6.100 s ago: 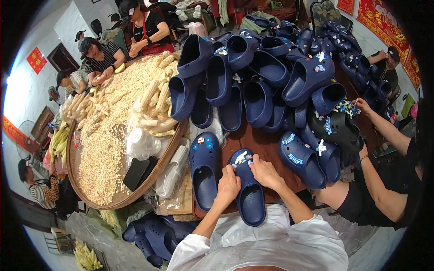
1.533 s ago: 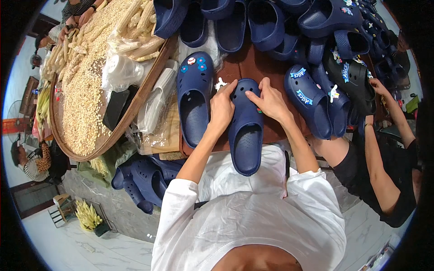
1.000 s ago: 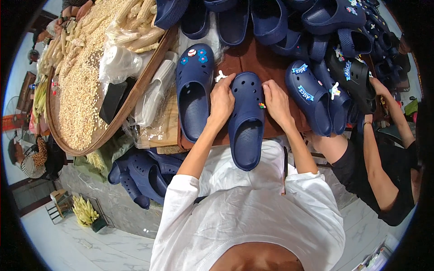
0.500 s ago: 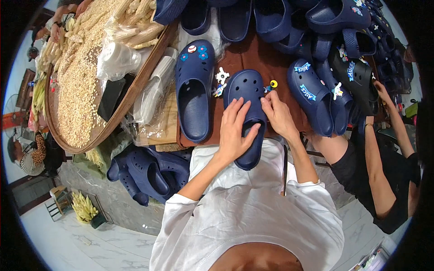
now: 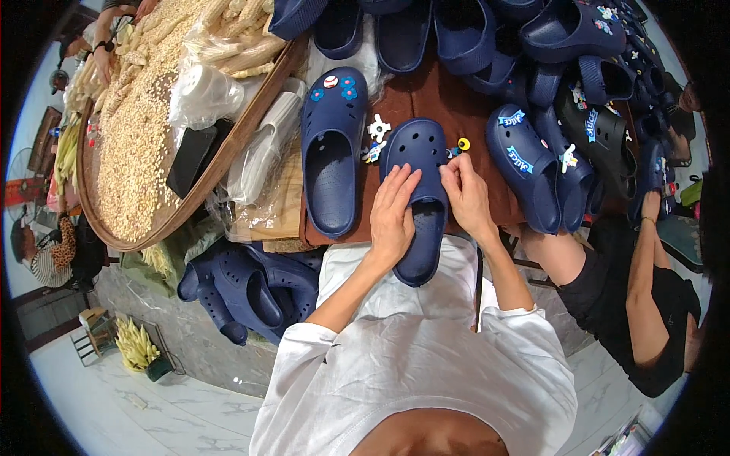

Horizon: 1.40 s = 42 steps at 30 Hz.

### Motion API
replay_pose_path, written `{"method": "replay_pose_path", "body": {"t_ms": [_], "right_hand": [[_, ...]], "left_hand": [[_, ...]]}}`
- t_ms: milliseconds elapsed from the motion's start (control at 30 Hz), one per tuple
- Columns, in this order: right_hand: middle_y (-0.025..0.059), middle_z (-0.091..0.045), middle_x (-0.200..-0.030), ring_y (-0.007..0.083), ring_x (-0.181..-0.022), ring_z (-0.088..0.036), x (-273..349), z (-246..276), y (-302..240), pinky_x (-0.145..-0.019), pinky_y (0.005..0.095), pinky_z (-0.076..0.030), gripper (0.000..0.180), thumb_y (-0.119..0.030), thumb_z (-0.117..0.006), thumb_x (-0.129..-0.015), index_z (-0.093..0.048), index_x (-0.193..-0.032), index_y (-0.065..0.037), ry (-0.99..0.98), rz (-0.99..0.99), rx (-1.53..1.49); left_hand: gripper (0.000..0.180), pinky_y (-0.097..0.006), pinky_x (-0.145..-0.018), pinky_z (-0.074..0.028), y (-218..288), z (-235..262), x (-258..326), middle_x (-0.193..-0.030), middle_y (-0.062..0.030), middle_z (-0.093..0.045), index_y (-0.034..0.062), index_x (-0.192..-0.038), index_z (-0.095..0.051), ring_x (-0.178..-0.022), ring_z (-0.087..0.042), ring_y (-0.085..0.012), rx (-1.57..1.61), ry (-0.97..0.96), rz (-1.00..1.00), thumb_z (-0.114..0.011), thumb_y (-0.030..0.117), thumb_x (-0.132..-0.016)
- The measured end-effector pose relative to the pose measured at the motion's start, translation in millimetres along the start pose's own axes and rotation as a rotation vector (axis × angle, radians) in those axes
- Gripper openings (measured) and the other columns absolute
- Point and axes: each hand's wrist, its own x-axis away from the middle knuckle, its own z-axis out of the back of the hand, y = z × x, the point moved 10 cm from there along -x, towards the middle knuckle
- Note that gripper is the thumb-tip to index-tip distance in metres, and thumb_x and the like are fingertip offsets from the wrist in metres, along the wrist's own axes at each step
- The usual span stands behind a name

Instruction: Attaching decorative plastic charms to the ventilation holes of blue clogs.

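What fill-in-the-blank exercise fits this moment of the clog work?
1. Both hands rest on a clog of dark ____ colour.
2. The left hand lies flat over the clog's ____ opening.
3. The small charms lie between this clog and the decorated clog on its ____.
4. The round woven tray holds pale ____ and cobs.

Missing words: blue; foot; left; kernels

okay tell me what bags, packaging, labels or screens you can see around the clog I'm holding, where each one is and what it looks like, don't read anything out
Clear plastic bags: on the round tray's right edge, crumpled, whitish.
Dark phone-like slab: lying on the tray beside the bags, black, screen blank.
Cardboard sheet: left of the decorated clog, flat, brown, under clear wrap.
Blue label charms: on the clog right of the right hand, banner-shaped, blue with white.
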Motion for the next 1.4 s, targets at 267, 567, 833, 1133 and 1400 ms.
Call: {"method": "replay_pose_path", "body": {"t_ms": [267,567,833,1133,1400], "right_hand": [[0.0033,-0.049,-0.064,0.0118,-0.058,-0.047,-15,-17,26,-0.055,0.0308,-0.041,0.026,-0.017,-0.072,-0.088,-0.049,-0.085,-0.004,-0.177,-0.176,-0.138],[0.0022,-0.047,-0.064,0.0091,-0.059,-0.046,-23,-1,-19,-0.055,0.0284,-0.040,0.021,-0.009,-0.073,-0.084,-0.053,-0.090,-0.004,-0.111,-0.024,-0.126],[0.0089,-0.059,-0.080,0.0189,-0.070,-0.059,-12,-1,44,-0.065,0.0350,-0.048,0.027,-0.029,-0.066,-0.097,-0.058,-0.099,-0.004,-0.076,-0.223,0.029],[0.0117,-0.056,-0.082,0.0261,-0.071,-0.057,8,14,36,-0.066,0.0388,-0.047,0.015,-0.017,-0.058,-0.100,-0.057,-0.103,-0.002,0.210,-0.019,0.078],[0.0033,-0.048,-0.066,0.0139,-0.058,-0.048,9,-9,19,-0.055,0.0306,-0.043,0.011,-0.009,-0.068,-0.091,-0.058,-0.093,-0.005,0.099,-0.041,-0.011]], "left_hand": [[0.057,-0.046,-0.111,-0.041,4,-1,-1,-0.138,-0.0160,-0.058,0.0069,-0.133,-0.062,-0.133,-0.051,-0.0361,-0.092,-0.013,-0.049,-0.054,-0.013,-0.079],[0.055,-0.046,-0.111,-0.041,4,-1,-1,-0.137,-0.0164,-0.058,0.0059,-0.133,-0.061,-0.132,-0.052,-0.0364,-0.082,-0.005,-0.055,-0.053,-0.011,-0.081],[0.066,-0.044,-0.114,-0.038,0,3,-1,-0.138,-0.0179,-0.058,0.0046,-0.132,-0.062,-0.135,-0.049,-0.0365,-0.026,0.010,-0.028,-0.048,-0.019,-0.072],[0.065,-0.046,-0.114,-0.037,22,34,-1,-0.137,-0.0174,-0.061,0.0030,-0.129,-0.065,-0.136,-0.050,-0.0359,0.144,0.061,-0.029,-0.046,-0.021,-0.072],[0.067,-0.046,-0.114,-0.037,55,162,-29,-0.130,-0.0234,-0.063,-0.0030,-0.123,-0.066,-0.130,-0.055,-0.0386,-0.082,0.267,-0.327,-0.038,-0.019,-0.065]]}}
